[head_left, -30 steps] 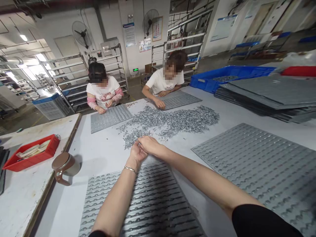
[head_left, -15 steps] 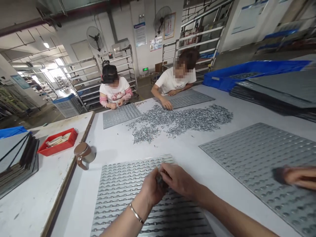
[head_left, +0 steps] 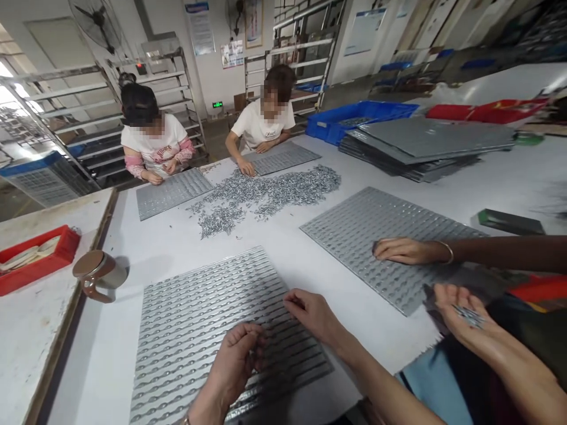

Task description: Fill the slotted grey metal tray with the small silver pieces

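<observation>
The front tray (head_left: pixel 190 319), a ribbed grey sheet, lay flat on the table (head_left: pixel 283 265) below the person's hands. A second earlier both hands had met at the near edge of the metal pieces (head_left: pixel 283 192), and half a second later they were together above the front tray; now they had parted. The left hand (head_left: pixel 237 357) hung over the right half of the front tray, palm partly turned up and fingers loosely curled, its contents too shadowed to make out. The right hand (head_left: pixel 314 316) was at the front tray's right edge with thumb and forefinger drawn close together; whether anything sat between them, or whether they touched the tray, could not be told. The parting suggested that the handling had shifted from the loose pieces to the front tray, with each hand now placed separately. The metal pieces lay in a loose spread beyond the front tray's far edge, apart from it. A neighbour's two hands had also come fully into view: one (head_left: pixel 403 251) was down at the second tray (head_left: pixel 345 230), right of the front tray, and the other (head_left: pixel 482 335), farther right, was palm up with a few pieces on it. A mug (head_left: pixel 100 274) stood left of the front tray.
</observation>
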Demonstrator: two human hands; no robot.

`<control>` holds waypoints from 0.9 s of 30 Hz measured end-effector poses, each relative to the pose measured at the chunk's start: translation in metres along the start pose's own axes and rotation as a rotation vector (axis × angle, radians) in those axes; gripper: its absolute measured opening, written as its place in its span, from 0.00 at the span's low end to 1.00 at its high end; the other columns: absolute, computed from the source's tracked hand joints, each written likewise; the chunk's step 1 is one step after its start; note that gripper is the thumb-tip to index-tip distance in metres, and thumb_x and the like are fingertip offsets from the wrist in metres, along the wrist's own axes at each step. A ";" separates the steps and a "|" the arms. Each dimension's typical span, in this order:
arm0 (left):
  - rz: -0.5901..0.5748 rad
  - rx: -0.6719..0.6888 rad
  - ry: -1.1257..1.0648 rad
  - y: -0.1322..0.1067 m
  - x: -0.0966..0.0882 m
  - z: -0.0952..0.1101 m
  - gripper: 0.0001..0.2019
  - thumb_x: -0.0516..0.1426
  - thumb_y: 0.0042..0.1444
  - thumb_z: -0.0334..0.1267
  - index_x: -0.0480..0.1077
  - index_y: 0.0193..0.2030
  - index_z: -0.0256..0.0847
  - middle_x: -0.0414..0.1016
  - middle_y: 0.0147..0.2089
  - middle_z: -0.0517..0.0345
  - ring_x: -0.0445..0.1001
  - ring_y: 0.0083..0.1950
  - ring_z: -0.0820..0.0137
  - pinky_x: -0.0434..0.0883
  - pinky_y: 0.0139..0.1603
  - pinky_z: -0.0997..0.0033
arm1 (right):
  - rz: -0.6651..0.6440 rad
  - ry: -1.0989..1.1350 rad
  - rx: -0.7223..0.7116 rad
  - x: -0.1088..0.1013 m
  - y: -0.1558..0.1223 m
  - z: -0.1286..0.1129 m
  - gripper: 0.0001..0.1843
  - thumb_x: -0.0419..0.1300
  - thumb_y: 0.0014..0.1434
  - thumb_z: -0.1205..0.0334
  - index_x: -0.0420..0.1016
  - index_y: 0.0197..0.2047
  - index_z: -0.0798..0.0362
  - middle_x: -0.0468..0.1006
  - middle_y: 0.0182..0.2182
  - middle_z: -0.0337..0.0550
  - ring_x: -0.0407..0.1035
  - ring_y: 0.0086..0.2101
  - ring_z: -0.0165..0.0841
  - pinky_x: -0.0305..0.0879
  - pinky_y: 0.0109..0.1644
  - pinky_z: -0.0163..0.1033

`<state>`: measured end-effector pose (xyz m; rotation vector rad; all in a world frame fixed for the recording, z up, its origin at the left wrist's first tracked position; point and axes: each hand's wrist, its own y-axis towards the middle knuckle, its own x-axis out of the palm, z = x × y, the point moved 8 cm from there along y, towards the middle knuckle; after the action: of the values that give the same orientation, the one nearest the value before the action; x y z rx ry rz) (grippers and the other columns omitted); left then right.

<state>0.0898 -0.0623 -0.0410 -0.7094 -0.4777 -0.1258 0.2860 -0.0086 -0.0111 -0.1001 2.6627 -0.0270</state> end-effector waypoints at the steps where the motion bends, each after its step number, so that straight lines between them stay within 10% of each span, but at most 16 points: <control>1: 0.009 0.024 0.002 0.000 -0.002 0.003 0.23 0.76 0.36 0.47 0.78 0.35 0.35 0.74 0.27 0.59 0.66 0.24 0.77 0.57 0.24 0.76 | 0.020 -0.037 -0.023 0.000 0.004 -0.001 0.13 0.55 0.63 0.55 0.77 0.34 0.52 0.82 0.29 0.42 0.76 0.32 0.38 0.70 0.39 0.40; 18: 0.037 0.055 -0.051 0.008 -0.001 0.002 0.21 0.77 0.34 0.44 0.79 0.32 0.36 0.72 0.25 0.60 0.67 0.26 0.76 0.61 0.24 0.78 | 0.201 -0.247 -0.020 0.024 0.024 0.007 0.02 0.59 0.60 0.61 0.73 0.36 0.46 0.82 0.29 0.46 0.77 0.30 0.41 0.67 0.34 0.44; 27: -0.005 0.072 -0.005 0.007 0.020 -0.007 0.19 0.76 0.36 0.45 0.76 0.29 0.36 0.72 0.24 0.61 0.65 0.24 0.77 0.62 0.25 0.77 | -0.096 0.023 -0.084 0.032 -0.039 -0.038 0.12 0.55 0.66 0.56 0.76 0.36 0.51 0.81 0.31 0.40 0.75 0.34 0.34 0.68 0.41 0.38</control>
<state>0.1121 -0.0609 -0.0405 -0.6379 -0.4868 -0.1108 0.2427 -0.0502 0.0098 -0.2568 2.6802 0.0526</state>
